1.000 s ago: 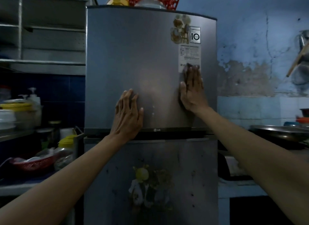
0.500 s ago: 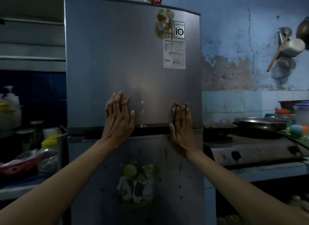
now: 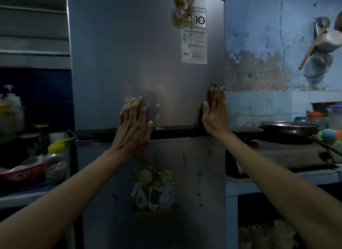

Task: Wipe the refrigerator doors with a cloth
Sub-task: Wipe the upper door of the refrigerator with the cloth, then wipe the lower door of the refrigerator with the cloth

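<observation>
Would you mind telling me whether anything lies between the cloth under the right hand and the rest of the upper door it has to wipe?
The left hand rests on the upper door, left of the cloth pressed by the right hand. Above the cloth sit stickers, flat on the door. Nothing else visible blocks it.

A bench (image 3: 277, 182) runs along the wall to the right of the refrigerator, its pale front edge showing below a dark stove (image 3: 288, 154) that sits on it. A wide metal pan (image 3: 290, 127) rests on the stove, with a smaller dark pan (image 3: 246, 130) just beside it on the left. On the other side, a lower bench (image 3: 22, 195) carries a red basket (image 3: 22, 172), and a clear jar with a yellow lid (image 3: 55, 159) stands just beside the basket.
</observation>
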